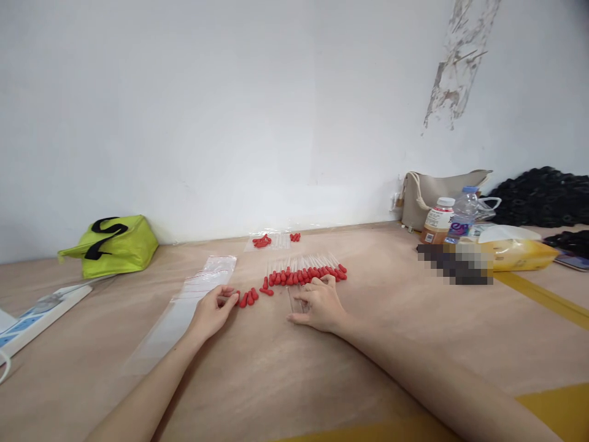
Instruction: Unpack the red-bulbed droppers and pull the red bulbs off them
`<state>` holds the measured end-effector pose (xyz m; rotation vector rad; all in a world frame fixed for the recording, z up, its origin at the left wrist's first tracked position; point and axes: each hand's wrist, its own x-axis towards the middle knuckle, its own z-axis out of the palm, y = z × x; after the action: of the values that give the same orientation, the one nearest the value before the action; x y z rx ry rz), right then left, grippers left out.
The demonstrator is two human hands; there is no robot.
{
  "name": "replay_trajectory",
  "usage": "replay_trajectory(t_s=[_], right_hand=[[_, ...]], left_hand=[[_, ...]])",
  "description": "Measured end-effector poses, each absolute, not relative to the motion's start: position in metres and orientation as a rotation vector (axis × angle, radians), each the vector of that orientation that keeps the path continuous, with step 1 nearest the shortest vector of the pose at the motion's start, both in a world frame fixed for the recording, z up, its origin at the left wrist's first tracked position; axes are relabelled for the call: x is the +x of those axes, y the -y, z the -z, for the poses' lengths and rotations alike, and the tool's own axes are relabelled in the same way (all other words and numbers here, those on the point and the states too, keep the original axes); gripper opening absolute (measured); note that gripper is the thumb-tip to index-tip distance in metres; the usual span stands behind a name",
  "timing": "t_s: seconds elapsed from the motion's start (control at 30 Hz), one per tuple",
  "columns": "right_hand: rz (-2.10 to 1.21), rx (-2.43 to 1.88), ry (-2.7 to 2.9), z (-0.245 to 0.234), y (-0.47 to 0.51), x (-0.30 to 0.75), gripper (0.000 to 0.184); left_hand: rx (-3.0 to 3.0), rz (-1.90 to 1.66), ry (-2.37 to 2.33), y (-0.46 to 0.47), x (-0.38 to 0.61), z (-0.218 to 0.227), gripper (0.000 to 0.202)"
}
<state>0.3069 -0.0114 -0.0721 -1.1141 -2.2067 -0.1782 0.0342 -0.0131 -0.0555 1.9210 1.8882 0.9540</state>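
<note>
My left hand point(212, 312) is pinched around a small red rubber bulb point(237, 298). Beside its fingertips, several more loose red bulbs point(251, 296) lie in a slanting row. My right hand point(322, 305) rests on the table with thumb and fingers apart, touching or just above some thin clear tubes point(295, 299). Just beyond it runs a long row of droppers point(299, 275), their red bulbs toward me and their pale thin stems toward the wall. The right fingers partly hide the clear tubes.
Flat clear zip bags point(186, 307) lie to the left. At the wall sits a clear bag point(269, 240) with red-bulbed droppers. A lime bag point(120, 245) and power strip point(43, 313) stand left; bottles point(437, 221), a tissue pack point(518, 253) and black rings point(543, 196) are right.
</note>
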Motion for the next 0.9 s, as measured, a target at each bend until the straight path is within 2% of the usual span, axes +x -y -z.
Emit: replay_trajectory(t_s=[0.17, 0.3, 0.57, 0.9], right_hand=[[0.126, -1.119, 2.144, 0.07, 0.013, 0.306, 0.033], [0.12, -1.191, 1.988, 0.066, 0.011, 0.316, 0.022], [0.248, -1.21, 1.885, 0.074, 0.008, 0.346, 0.032], [0.195, -1.165, 1.902, 0.08, 0.012, 0.346, 0.029]], left_hand=[[2.102, -1.022, -1.958, 0.017, 0.037, 0.057, 0.031], [2.423, -0.967, -1.796, 0.019, 0.052, 0.049, 0.02], [2.805, -0.866, -1.467, -0.018, 0.09, 0.039, 0.022], [2.875, -0.885, -1.384, -0.038, 0.111, 0.045, 0.016]])
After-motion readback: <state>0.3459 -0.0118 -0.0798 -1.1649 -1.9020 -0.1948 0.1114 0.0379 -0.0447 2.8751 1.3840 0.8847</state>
